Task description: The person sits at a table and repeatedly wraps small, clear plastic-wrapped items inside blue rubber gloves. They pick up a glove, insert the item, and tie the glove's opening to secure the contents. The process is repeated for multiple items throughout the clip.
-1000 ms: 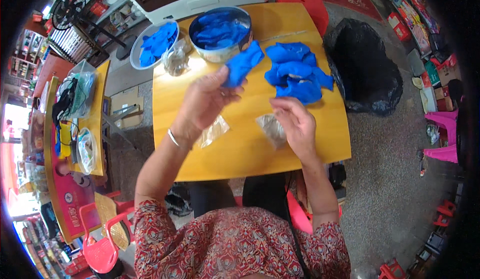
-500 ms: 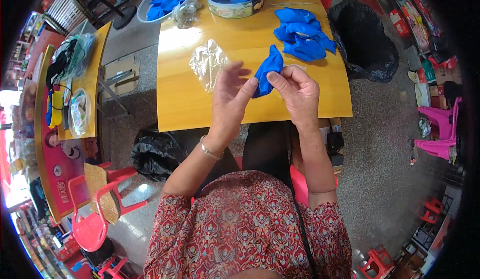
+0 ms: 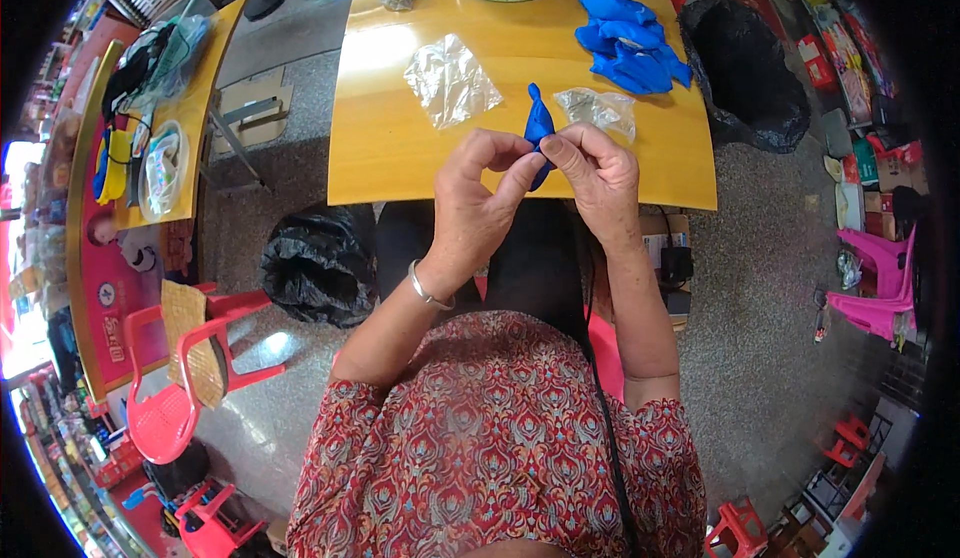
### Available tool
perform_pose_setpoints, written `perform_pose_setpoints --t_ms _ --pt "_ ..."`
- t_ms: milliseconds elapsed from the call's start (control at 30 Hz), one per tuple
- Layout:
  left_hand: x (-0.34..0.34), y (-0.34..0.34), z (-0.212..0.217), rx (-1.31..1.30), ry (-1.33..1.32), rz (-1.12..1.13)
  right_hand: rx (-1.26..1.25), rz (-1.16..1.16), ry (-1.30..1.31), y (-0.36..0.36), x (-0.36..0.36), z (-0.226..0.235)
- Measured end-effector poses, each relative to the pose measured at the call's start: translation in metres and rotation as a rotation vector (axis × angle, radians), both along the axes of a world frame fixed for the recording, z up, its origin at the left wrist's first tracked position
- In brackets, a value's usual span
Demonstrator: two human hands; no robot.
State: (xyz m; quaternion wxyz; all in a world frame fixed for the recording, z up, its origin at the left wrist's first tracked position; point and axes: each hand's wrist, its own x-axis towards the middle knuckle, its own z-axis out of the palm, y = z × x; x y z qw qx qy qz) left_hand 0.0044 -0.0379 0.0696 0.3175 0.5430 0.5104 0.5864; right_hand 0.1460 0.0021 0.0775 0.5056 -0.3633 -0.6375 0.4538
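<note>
Both the left hand (image 3: 478,190) and right hand (image 3: 592,170) pinch a rolled blue rubbery glove (image 3: 538,130) above the yellow wooden worktop (image 3: 400,138); a crumpled clear plastic bag (image 3: 450,80) lies at ten o'clock.

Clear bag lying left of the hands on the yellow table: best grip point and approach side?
Probably the near corner of the clear plastic bag, pinched from the person's side. It lies flat and crumpled on the yellow table, apart from the other things, so raised wrinkles give the fingers an edge. Both the left hand and right hand are busy pinching the folded blue piece.
</note>
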Motion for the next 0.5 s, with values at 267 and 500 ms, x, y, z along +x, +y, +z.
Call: perform_pose_setpoints --t_ms 267,500 --pt "-0.006 -0.018 0.001 -0.063 0.029 0.093 -0.08 0.022 -0.1 -0.016 0.001 -0.005" --pt "-0.01 -0.017 -0.001 -0.201 -0.041 0.02 0.017 -0.072 0.102 -0.01 0.011 -0.008"
